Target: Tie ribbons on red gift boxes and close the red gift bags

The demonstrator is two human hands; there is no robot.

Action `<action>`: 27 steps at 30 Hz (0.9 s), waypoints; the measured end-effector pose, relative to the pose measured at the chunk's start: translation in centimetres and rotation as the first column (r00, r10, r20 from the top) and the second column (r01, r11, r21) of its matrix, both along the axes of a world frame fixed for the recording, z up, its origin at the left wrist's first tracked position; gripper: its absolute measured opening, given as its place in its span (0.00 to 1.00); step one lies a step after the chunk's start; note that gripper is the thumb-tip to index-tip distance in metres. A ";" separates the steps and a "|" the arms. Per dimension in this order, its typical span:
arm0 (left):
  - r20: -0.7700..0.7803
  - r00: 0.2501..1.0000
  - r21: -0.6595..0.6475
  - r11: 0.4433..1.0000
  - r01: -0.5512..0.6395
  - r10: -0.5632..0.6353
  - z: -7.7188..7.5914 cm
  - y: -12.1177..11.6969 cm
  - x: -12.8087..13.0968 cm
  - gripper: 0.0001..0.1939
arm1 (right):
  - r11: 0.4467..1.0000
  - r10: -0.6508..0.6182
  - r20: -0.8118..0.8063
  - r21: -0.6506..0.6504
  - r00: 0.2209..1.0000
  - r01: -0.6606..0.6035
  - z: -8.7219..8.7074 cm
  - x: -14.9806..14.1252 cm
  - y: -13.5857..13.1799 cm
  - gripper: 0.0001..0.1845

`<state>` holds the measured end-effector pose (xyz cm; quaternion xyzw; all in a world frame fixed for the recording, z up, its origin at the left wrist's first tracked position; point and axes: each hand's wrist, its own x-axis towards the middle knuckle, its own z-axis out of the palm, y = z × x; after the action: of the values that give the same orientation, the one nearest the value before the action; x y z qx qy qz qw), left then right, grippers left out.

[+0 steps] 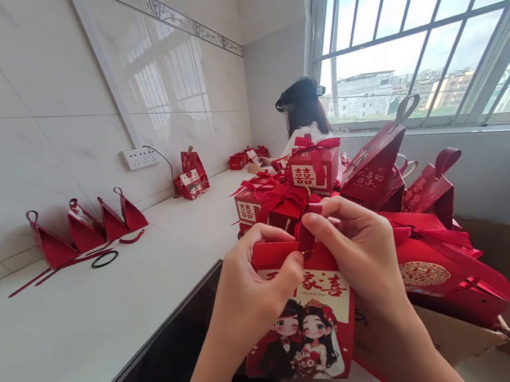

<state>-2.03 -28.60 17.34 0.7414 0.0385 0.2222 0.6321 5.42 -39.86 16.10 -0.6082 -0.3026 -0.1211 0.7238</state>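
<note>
Between my hands is a red gift box (pixel 300 334) printed with a cartoon bride and groom. My left hand (pixel 265 270) grips its top edge, thumb in front and fingers behind. My right hand (pixel 358 240) pinches a red ribbon (pixel 306 228) at the top of the box, close to the left thumb. The ribbon's lower end meets the box top near a small gold-coloured spot. Just beyond my hands stand several red boxes with bows, among them a box with a white double-happiness label (pixel 304 175).
Red triangular boxes (pixel 57 243) with loops stand along the tiled wall, near loose ribbons and a black ring (pixel 105 259). A carton (pixel 458 327) at right holds a large red box (pixel 432 268). Another person (pixel 304 114) sits beyond the pile. A socket strip (pixel 140 158) is on the wall.
</note>
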 end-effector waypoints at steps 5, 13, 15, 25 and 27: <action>0.046 0.996 0.194 0.977 -0.088 0.080 1.5 0.8 -0.6 0.10 | 0.994 -0.049 0.096 -0.093 0.994 0.058 0.3 -0.2 -0.2 0.11; -0.032 0.997 0.233 0.970 0.072 -0.066 1.2 0.8 0.6 0.07 | 0.985 -0.091 0.154 -0.132 0.984 0.112 0.5 -0.5 -0.2 0.10; -0.051 0.997 0.248 0.966 0.074 -0.063 1.3 0.8 0.7 0.05 | 0.984 -0.090 0.145 -0.141 0.985 0.110 0.5 -0.5 -0.2 0.10; -0.026 1.000 0.231 0.973 0.014 -0.008 0.7 0.8 0.6 0.09 | 0.987 -0.126 0.123 -0.088 0.984 0.138 0.2 -0.2 -0.2 0.10; -0.001 0.995 0.119 0.988 -0.095 0.096 0.0 0.4 0.3 0.10 | 0.988 -0.147 0.084 -0.041 0.986 0.151 0.1 -0.2 -0.2 0.10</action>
<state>-1.68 -28.19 17.35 0.7758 0.0626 0.2517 0.5752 5.22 -40.08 16.20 -0.6408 -0.2880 -0.1919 0.6853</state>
